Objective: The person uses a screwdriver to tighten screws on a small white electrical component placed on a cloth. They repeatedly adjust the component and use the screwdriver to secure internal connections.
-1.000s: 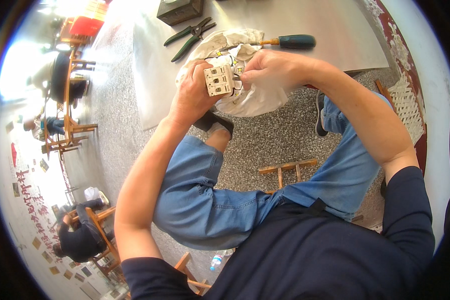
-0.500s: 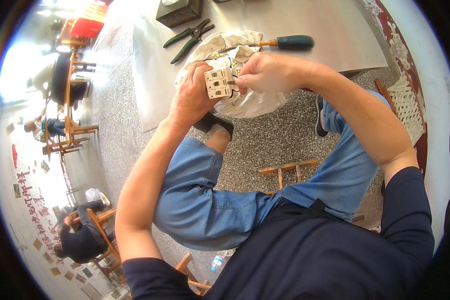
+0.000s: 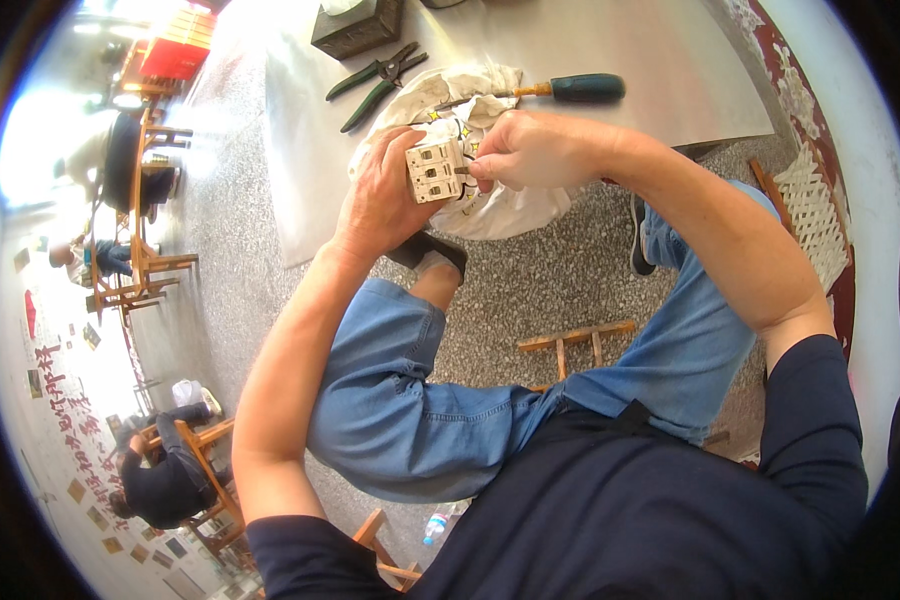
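Observation:
My left hand (image 3: 378,192) grips a cream three-section circuit breaker (image 3: 435,172) from its left side, above a crumpled white cloth (image 3: 515,212). At the breaker's right side, my right hand (image 3: 518,152) is closed in a pinch. A small dark strip shows between the breaker and those fingertips, too small to make out. Beyond my right hand, a screwdriver with a dark green handle (image 3: 588,88) lies across the cloth, its shaft pointing left. Green-handled pliers (image 3: 382,80) rest on the table beyond my left hand, with their handles apart.
The pale table (image 3: 660,60) carries a dark tissue box (image 3: 358,28) at its far side. Below it are my knees and a wooden stool rung (image 3: 578,335). A white woven seat (image 3: 808,215) stands to the right. People sit on wooden chairs (image 3: 142,200) at far left.
The breaker and my left hand have shifted very slightly left and down. My right hand keeps its pinch at the breaker's right side.

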